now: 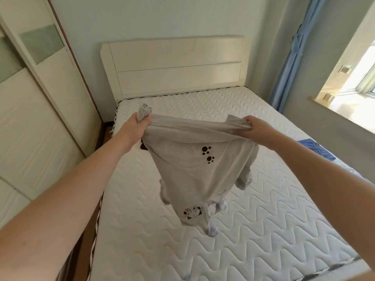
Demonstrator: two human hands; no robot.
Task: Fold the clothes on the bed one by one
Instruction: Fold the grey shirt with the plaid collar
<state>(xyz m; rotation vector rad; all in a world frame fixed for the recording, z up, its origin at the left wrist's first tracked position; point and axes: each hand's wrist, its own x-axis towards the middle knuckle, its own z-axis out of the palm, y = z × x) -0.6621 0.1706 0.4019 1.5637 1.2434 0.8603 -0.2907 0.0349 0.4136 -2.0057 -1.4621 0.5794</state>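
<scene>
Pale blue walls close in a small bedroom, and the bare quilted mattress [233, 230] fills most of what I see; I will place everything against it. At its far end stands the cream headboard [174, 63], off its left side the wardrobe [30, 102], and beyond its right side the blue curtain [292, 57] by the window.

I have the grey shirt [194, 169] raised above the middle of the mattress. My left hand [140, 123] grips one end of its upper edge, with a wad of cloth bunched out past the fist; my right hand [253, 126] has its fingers curled round the other end. The edge is pulled fairly taut between them, so the body of the shirt hangs free, paw prints facing me, its lowest part seeming to reach the quilting. I judge this hold is meant to let the weight of the cloth pull out the creases and show its shape before I lay it flat for folding.

Near the right edge of the mattress lies a blue garment [316, 149], apparently already folded and well apart from the shirt.
</scene>
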